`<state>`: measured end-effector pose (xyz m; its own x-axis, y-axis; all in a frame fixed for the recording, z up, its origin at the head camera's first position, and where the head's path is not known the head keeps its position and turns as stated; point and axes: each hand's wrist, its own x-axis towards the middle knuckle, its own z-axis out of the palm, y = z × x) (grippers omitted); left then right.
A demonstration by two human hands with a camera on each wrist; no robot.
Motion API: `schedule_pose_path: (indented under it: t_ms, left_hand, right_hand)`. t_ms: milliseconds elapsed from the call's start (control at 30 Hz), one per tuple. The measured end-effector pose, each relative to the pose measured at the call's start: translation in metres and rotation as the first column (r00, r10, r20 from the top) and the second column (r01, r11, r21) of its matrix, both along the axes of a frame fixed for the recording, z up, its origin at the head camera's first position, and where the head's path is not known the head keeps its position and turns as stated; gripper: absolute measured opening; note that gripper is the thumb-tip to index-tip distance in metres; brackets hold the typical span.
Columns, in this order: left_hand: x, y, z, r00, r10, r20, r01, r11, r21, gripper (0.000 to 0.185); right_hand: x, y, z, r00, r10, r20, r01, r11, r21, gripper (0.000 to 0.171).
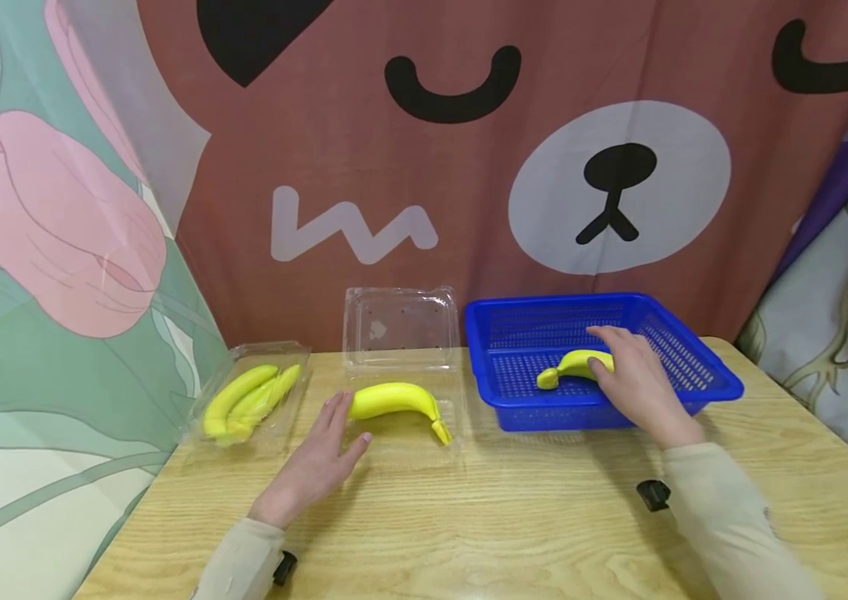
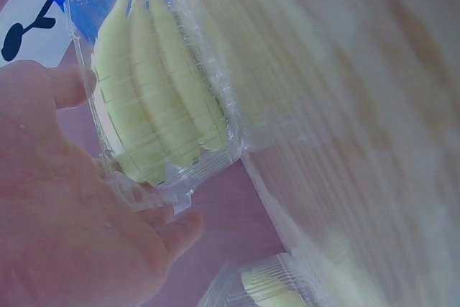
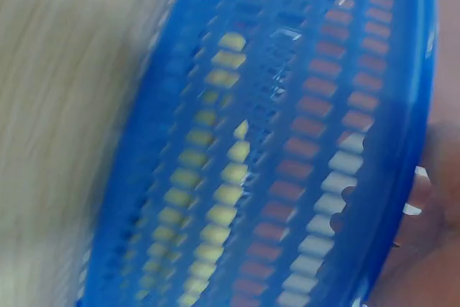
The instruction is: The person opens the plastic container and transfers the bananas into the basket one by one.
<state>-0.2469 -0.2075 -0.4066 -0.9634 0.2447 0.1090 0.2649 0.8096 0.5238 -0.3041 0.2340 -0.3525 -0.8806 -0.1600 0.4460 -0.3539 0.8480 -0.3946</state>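
Note:
My left hand [image 1: 314, 462] has its fingers extended at the left end of yellow bananas [image 1: 394, 398] in a clear plastic clamshell box [image 1: 401, 325] with its lid raised. In the left wrist view these bananas [image 2: 147, 84] lie side by side, and the hand [image 2: 72, 185] is along the box's edge. My right hand [image 1: 641, 379] reaches over a blue basket [image 1: 559, 417], fingers loosely extended, thumb close against a banana [image 1: 577, 363]. The hand hides that banana's right end. In the right wrist view, basket slots show yellow behind them, with part of the hand [image 3: 424, 242] past the rim.
Another clear box [image 1: 292, 417] with bananas [image 1: 247, 404] stands at the table's left, beside a flower-printed cloth [image 1: 57, 225]. A bear-printed cloth [image 1: 469, 167] hangs behind the wooden table [image 1: 484, 533]. The basket stands near the table's back right.

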Motion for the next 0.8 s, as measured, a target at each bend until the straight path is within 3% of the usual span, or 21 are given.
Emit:
schedule_pose_path:
  t_ms: [400,800]
  left_hand:
    - [0.0,0.0,0.001,1.0,-0.004,-0.003,0.004,1.0,-0.002,0.077]
    - [0.001,0.0,0.0,1.0,-0.005,-0.007,0.005,1.0,-0.002,0.077]
  right_hand:
    - [0.01,-0.074,0.02,0.991,0.134,-0.031,-0.133,0.991,0.023,0.047]
    - [0.014,-0.144,0.016,0.97,0.225,-0.092,-0.219,0.973,0.073,0.044]
